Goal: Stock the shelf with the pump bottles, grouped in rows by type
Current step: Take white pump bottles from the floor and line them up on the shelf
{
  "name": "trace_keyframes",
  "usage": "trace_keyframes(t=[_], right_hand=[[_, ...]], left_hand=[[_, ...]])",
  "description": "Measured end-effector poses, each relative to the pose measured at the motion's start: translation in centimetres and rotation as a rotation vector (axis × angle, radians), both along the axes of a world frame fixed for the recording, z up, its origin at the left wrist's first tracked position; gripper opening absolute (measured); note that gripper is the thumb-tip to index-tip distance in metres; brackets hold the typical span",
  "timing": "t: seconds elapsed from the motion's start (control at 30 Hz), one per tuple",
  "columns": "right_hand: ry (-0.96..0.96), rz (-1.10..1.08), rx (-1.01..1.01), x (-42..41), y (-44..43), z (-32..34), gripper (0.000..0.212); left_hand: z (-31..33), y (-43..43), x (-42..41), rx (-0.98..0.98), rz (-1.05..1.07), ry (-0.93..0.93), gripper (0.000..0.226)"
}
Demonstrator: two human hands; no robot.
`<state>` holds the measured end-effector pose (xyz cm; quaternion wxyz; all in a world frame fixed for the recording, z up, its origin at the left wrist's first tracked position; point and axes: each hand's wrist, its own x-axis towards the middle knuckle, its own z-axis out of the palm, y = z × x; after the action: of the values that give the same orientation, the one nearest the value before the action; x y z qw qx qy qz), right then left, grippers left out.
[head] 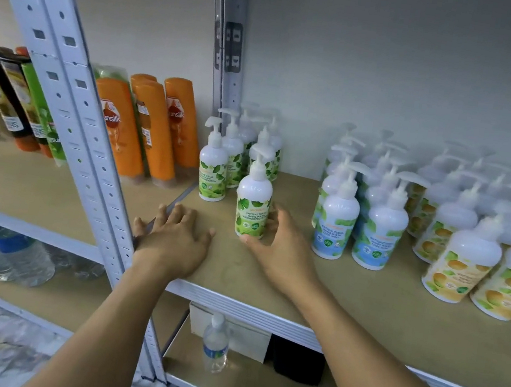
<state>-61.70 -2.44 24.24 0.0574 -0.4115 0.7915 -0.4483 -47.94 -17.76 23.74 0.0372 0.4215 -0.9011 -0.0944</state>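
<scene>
On the wooden shelf [348,293] stand pump bottles in rows by label. A green-label pump bottle [253,204] stands upright at the front of the green rows; my right hand [279,246] curls round its lower part from the right. Behind it and to the left are more green-label bottles [213,167]. Blue-label bottles [338,219] form rows in the middle, and yellow-label bottles [465,267] stand at the right. My left hand [174,237] lies flat on the shelf's left front corner, fingers spread, holding nothing.
A grey metal upright [83,141] splits this shelf from the left bay, where orange shampoo bottles [144,130] and darker ones stand. Water bottles [16,253] lie below left. One water bottle [216,343], a box and a dark object sit on the lower shelf.
</scene>
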Motion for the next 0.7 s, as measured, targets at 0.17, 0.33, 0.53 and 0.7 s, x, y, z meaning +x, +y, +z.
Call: trace_keyframes(t=[0.17, 0.33, 0.53, 0.7], right_hand=[[-0.211, 0.051, -0.047, -2.1, -4.0, 0.6, 0.057], [-0.243, 0.067, -0.041, -5.1, -7.0, 0.3, 0.051], [-0.271, 0.13, -0.076, -6.4, -8.0, -0.1, 0.057], [-0.31, 0.195, -0.098, -7.1, -7.8, -0.6, 0.059]], left_hand=[[-0.4, -1.0, -0.2, -0.002, -0.024, -0.016, 0.064], [-0.7, -1.7, -0.2, -0.031, -0.056, -0.007, 0.06], [-0.5, -1.5, -0.2, -0.01, -0.036, -0.024, 0.06], [-0.5, -1.3, -0.3, -0.011, -0.041, -0.03, 0.061]])
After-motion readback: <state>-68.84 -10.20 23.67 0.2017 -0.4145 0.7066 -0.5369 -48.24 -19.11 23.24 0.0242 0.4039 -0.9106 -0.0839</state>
